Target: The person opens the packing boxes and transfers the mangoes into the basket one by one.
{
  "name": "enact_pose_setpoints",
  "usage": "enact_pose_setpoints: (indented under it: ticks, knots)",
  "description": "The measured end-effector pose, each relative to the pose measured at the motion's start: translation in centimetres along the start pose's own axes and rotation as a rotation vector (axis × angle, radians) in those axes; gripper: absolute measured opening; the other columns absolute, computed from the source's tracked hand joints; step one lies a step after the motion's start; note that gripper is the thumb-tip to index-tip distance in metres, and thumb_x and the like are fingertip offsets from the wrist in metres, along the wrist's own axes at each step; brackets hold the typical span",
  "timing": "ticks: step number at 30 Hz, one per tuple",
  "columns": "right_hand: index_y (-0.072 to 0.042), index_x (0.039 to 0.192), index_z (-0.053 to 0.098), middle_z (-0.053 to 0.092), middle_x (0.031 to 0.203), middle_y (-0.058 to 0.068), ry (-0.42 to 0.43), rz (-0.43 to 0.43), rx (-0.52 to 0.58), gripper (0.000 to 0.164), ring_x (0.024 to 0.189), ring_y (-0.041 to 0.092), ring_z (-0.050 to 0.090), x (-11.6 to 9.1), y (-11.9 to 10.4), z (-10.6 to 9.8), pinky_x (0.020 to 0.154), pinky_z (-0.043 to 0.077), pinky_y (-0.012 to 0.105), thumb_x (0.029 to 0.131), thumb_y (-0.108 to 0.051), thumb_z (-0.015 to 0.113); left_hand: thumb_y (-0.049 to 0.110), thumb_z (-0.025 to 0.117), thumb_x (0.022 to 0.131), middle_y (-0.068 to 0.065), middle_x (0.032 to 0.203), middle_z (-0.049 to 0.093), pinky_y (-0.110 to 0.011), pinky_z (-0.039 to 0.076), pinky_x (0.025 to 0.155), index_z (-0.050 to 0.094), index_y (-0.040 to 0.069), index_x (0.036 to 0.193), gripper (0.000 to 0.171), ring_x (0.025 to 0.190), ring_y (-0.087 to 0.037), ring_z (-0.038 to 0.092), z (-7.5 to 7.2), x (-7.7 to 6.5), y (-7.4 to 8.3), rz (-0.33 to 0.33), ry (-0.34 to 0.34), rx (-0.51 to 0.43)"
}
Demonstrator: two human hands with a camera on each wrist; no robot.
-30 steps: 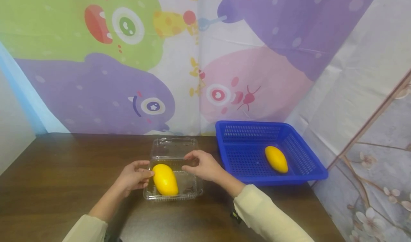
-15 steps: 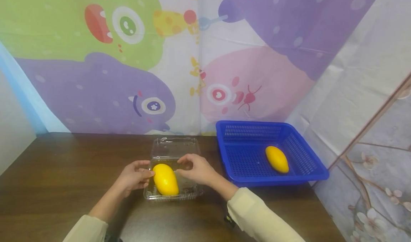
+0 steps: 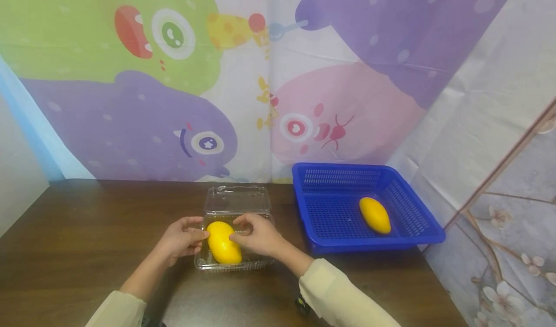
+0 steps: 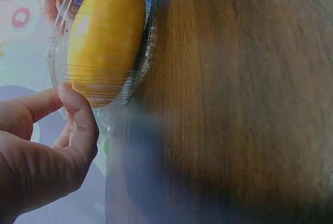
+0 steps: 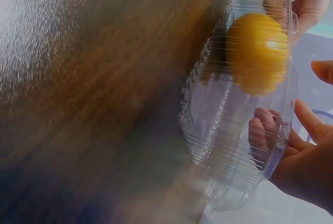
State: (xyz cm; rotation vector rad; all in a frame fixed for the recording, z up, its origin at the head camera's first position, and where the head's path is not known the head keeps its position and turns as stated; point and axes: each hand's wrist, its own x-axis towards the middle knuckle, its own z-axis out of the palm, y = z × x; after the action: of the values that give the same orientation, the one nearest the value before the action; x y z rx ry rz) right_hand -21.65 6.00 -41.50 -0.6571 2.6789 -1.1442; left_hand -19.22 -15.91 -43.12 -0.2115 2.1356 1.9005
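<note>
Mango (image 3: 223, 244) in box (image 3: 254, 263), basket (image 3: 365, 244) to right

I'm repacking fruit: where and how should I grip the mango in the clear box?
Likely across its middle, from above right: the oval mango lies front to back near the left end of the clear box, whose lid is open.
</note>
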Motion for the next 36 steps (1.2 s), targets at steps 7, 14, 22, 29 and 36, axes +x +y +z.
enact_pose_setpoints:
  ticks: [7,14,22,29,36]
  knots:
    - [-0.013,0.120,0.058,0.062,0.116,0.009,-0.025,0.052,0.012,0.048,0.092,0.018,0.062,0.0,-0.3,0.5,0.073,0.052,0.022,0.080,-0.036,0.071,0.008,0.064,0.086,-0.007,0.090,0.057,-0.022,0.055,0.059,0.031,-0.006,0.137,0.062,0.065,-0.012,0.054,-0.1,-0.1,0.0,0.007,0.001,-0.001]
    - [-0.011,0.126,0.053,0.059,0.124,0.011,-0.066,0.080,0.028,0.058,0.100,0.022,0.062,0.2,-0.4,1.2,0.083,0.054,0.032,0.079,-0.039,0.071,0.008,0.063,0.086,-0.008,0.092,0.058,-0.022,0.055,0.060,0.032,-0.004,0.137,0.061,0.066,-0.012,0.054,-0.1,0.0,0.0,0.000,0.006,0.000]
    - [-0.012,0.128,0.050,0.058,0.124,0.011,-0.064,0.118,-0.006,0.062,0.106,0.024,0.060,0.4,-0.7,1.8,0.085,0.053,0.037,0.078,-0.045,0.070,0.009,0.064,0.086,-0.007,0.092,0.058,-0.022,0.055,0.061,0.032,-0.004,0.137,0.062,0.067,-0.012,0.054,-0.1,0.0,-0.1,-0.001,0.004,-0.007]
    - [-0.014,0.128,0.051,0.058,0.121,0.010,-0.029,0.141,-0.034,0.065,0.103,0.024,0.059,0.6,-1.1,2.2,0.082,0.053,0.038,0.076,-0.046,0.071,0.010,0.064,0.087,-0.007,0.091,0.058,-0.022,0.055,0.061,0.032,-0.003,0.137,0.061,0.067,-0.013,0.054,-0.1,0.1,0.0,0.001,0.007,0.002]
    - [-0.014,0.131,0.048,0.057,0.123,0.011,-0.022,0.166,-0.044,0.070,0.105,0.025,0.058,0.9,-1.6,2.8,0.084,0.052,0.040,0.074,-0.047,0.072,0.010,0.064,0.087,-0.006,0.089,0.058,-0.022,0.055,0.061,0.032,-0.004,0.137,0.061,0.067,-0.012,0.054,-0.1,0.1,0.0,-0.001,0.005,-0.007]
